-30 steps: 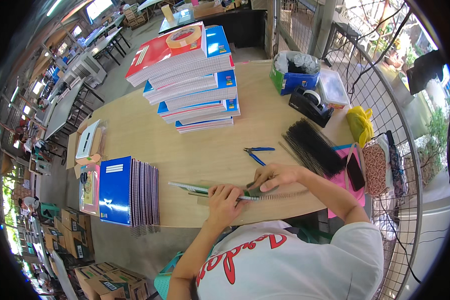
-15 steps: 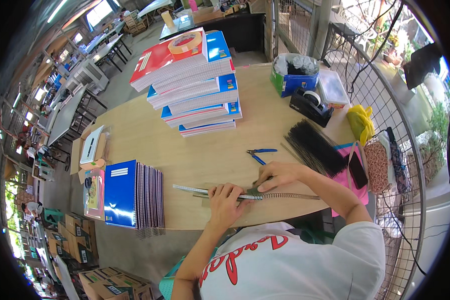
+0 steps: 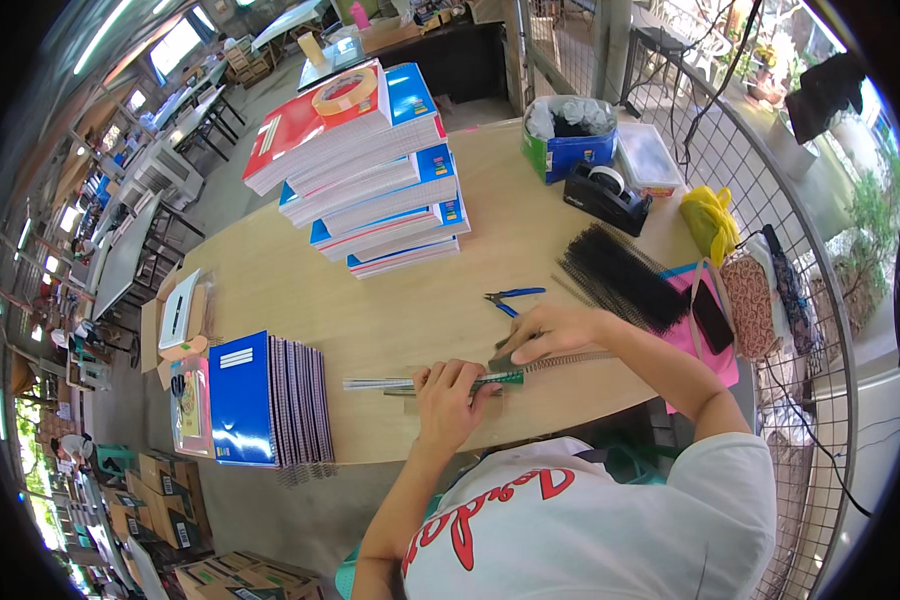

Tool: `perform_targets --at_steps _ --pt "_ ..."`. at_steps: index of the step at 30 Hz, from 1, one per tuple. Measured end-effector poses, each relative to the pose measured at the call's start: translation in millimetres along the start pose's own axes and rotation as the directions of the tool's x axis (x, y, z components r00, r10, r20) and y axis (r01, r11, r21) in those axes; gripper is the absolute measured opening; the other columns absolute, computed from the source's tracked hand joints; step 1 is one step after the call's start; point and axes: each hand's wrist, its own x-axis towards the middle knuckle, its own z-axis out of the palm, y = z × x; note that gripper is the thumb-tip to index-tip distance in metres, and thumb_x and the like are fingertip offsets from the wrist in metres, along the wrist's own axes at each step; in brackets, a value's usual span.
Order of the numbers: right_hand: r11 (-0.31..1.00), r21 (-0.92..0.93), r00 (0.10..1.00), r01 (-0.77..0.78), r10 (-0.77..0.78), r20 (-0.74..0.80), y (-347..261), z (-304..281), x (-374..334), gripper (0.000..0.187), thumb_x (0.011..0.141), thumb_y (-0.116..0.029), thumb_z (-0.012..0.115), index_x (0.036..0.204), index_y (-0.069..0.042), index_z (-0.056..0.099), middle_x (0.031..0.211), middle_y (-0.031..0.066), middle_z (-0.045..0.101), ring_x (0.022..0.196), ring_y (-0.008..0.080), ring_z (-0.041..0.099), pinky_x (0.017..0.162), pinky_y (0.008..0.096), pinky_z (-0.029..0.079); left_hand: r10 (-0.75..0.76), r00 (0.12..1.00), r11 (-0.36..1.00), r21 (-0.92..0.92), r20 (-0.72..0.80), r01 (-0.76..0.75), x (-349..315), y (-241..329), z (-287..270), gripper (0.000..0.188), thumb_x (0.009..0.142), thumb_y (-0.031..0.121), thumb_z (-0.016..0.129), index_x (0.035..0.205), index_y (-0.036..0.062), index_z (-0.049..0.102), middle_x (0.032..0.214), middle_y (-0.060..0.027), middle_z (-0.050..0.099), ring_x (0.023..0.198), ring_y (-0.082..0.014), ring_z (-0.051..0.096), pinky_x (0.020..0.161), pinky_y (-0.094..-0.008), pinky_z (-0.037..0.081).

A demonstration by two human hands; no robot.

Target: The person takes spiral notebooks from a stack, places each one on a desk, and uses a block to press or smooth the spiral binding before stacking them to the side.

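Observation:
My left hand (image 3: 450,402) is closed around a thin notebook (image 3: 378,384) standing on edge near the table's front, its bound edge up. Green shows at the notebook's right end. From that end a dark spiral wire coil (image 3: 573,361) runs out to the right. My right hand (image 3: 548,332) is closed at the coil's inner end, its fingers bent over the place where coil and notebook meet. A small dark grey piece at those fingertips is too unclear to name. Blue-handled cutting pliers (image 3: 518,294) lie just beyond my right hand.
A tall notebook stack (image 3: 370,170) bears a tape roll (image 3: 345,92). Blue notebooks (image 3: 242,395) stand at left. Toward the right are a pile of black wire coils (image 3: 620,275), a tape dispenser (image 3: 608,198), a yellow bag (image 3: 710,222) and a phone (image 3: 712,322). Wire mesh (image 3: 770,150) borders that side.
The whole view has shifted slightly. My right hand has moved a little along the coil toward the notebook, and less coil sticks out to the right. My left hand keeps its hold.

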Motion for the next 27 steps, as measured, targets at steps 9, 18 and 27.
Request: perform_targets --at_steps 9,18,27 --pt "0.817 -0.517 0.958 -0.257 0.285 -0.025 19 -1 1 0.054 0.09 -0.05 0.064 0.11 -0.001 0.075 0.09 0.0118 0.073 0.091 0.0246 0.067 0.087 0.0369 0.048 0.069 0.998 0.998 -0.008 -0.015 -0.069 -10 -1 5 0.025 0.075 0.021 0.083 0.088 0.0142 0.063 0.088 0.0006 0.062 0.083 -0.0229 0.058 0.08 -0.0406 0.035" --pt "0.963 -0.24 0.98 -0.12 0.154 0.128 27 2 -1 0.061 0.087 -0.054 0.066 0.11 0.003 0.073 0.1 0.0203 0.071 0.094 0.0309 0.066 0.085 0.0375 0.049 0.103 0.994 0.995 0.017 -0.041 -0.102 -13 -2 11 0.029 0.068 0.015 0.084 0.087 0.0158 0.063 0.091 0.001 0.063 0.088 -0.0226 0.059 0.079 -0.0397 0.037" --pt "0.909 -0.348 0.969 -0.231 0.246 -0.002 13 1 -5 0.062 0.087 -0.053 0.067 0.113 0.003 0.072 0.106 0.0165 0.069 0.101 0.0287 0.064 0.089 0.0362 0.048 0.097 0.994 0.995 0.008 -0.043 -0.097 -12 -4 7 0.033 0.069 0.017 0.086 0.09 0.0146 0.06 0.089 0.0009 0.063 0.086 -0.0223 0.06 0.078 -0.0391 0.037"
